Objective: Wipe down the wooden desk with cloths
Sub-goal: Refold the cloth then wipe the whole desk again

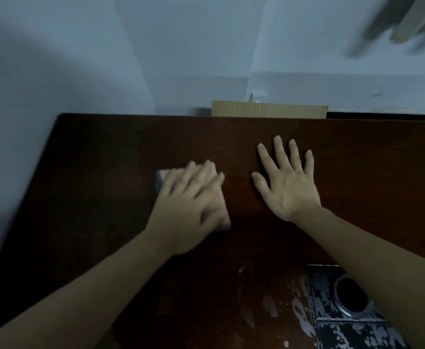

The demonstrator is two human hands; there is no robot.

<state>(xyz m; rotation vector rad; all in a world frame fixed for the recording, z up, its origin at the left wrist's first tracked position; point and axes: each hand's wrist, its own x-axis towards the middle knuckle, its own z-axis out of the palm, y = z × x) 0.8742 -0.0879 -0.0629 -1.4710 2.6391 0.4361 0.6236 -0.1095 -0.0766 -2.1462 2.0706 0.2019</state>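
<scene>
Where the two forearms enter from the near edge, a worn patch of the tabletop (pixel 307 152) is seen between and below them, its dark finish flaked into pale spots. Just beneath the right forearm, a dark tiled floor (pixel 337 331) with a round metal drain (pixel 350 297) is visible past the tabletop corner.

Further out, the left hand (pixel 188 205) is laid flat on a folded cloth (pixel 160 180), fingers extended and pressed down onto it; no curl around the fabric is shown. The cloth is pinkish with a grey edge, lies on the tabletop directly under the left hand, and is exposed only at the hand's left side and near the thumb. The left hand is blurred.

To its right, and apart from the cloth, the right hand (pixel 288 182) is spread palm-down on the bare wood, fingers straight and splayed, nothing held.

Beyond both hands, a cardboard box (pixel 269 109) is seen behind the far tabletop edge, with a white wall socket (pixel 258 96) just above it on the pale wall (pixel 80 59).
</scene>
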